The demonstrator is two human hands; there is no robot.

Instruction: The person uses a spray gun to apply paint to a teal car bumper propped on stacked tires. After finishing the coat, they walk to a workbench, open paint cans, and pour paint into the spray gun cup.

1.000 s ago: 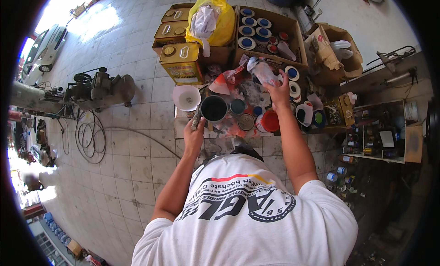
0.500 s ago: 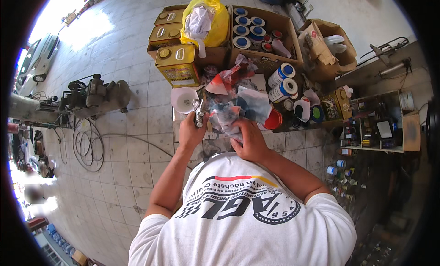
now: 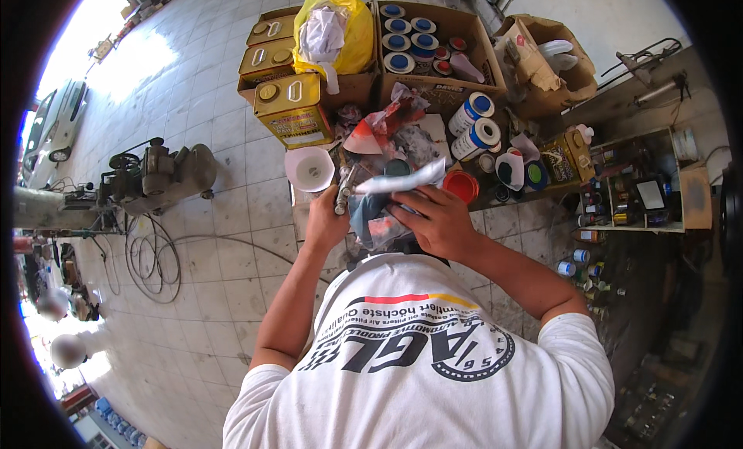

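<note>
My left hand (image 3: 329, 217) is closed on a metal spray gun (image 3: 344, 190), beside a white plastic container (image 3: 308, 170). My right hand (image 3: 433, 221) grips a crumpled bundle of stained grey and pink paper or cloth (image 3: 368, 213), with a pale sheet (image 3: 398, 180) folded over it, just right of the gun. A dark green cup (image 3: 396, 167) is partly hidden behind the sheet. An open red can (image 3: 462, 187) is right of my right hand. Red-stained scraps (image 3: 364, 139) lie behind both hands.
Yellow tins (image 3: 288, 112), a yellow bag (image 3: 352, 39), boxed cans (image 3: 398, 43) and a brown carton (image 3: 573, 85) stand at the back. Two white cans (image 3: 468, 143) are right of centre. A compressor (image 3: 166, 174), coiled hose (image 3: 155, 263) and shelf unit (image 3: 642, 186) flank the bench; a car (image 3: 58, 120) is far left.
My right hand has come down and left from among the cans to the middle, bringing the crumpled bundle beside the spray gun; the pale sheet has folded over. My left hand has shifted slightly.
</note>
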